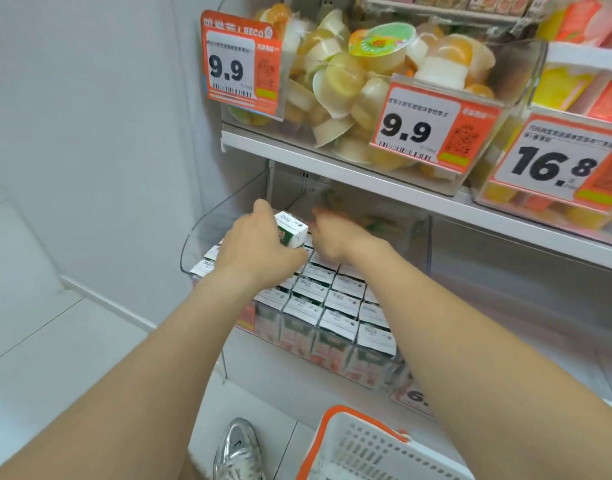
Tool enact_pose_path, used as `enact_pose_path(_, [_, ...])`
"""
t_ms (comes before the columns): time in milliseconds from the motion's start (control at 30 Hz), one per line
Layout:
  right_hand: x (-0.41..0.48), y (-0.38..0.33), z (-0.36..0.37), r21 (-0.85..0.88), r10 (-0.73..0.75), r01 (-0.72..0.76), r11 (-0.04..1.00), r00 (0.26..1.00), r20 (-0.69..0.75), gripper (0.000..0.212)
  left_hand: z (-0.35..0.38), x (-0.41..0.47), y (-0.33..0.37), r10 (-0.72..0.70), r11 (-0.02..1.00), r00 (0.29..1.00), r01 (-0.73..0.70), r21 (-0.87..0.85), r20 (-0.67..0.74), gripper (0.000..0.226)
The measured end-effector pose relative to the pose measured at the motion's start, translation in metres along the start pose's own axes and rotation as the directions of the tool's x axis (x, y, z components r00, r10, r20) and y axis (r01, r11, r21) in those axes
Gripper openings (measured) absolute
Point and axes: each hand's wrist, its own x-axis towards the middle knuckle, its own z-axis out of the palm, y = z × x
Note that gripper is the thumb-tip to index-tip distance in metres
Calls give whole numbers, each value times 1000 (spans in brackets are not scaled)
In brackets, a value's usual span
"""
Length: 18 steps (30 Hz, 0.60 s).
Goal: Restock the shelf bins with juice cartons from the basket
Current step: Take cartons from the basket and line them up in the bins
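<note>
My left hand (259,244) grips a small white and green juice carton (290,232) above the back rows of a clear shelf bin (193,237). Several rows of identical cartons (339,306) stand upright in that bin. My right hand (335,237) reaches into the bin just right of the held carton; its fingers are blurred and point toward the back. I cannot tell whether it holds anything. The white basket with an orange rim (360,441) sits at the bottom of the view, below my right forearm.
A white shelf board (332,168) hangs close above the bin. On it stand clear bins of jelly cups (349,84) with orange price tags (242,64). A white wall is at the left. My silver shoe (237,452) is on the floor beside the basket.
</note>
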Motion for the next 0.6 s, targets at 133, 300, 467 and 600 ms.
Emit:
enact_pose_path(133, [-60,-7,-15,392,-6,88,916,978,-206,46,-8,-16,25,17,996,999,-19,-90,-29,49])
enact_pose_path(300, [-166,6,-19,834,162,122,538,956,-245,33,-12,-60,70,153,979,986,-160,-128,-61,42])
enact_pose_path(467, [-235,51,-29,844,248,152,514,916,-316,31,8,-106,111,255,946,966,-238,-219,54,52])
enact_pose_path(600, [-269,82,-40,874,378,110,473,871,-314,34,25,-123,140,281,906,941,-195,-377,188,55])
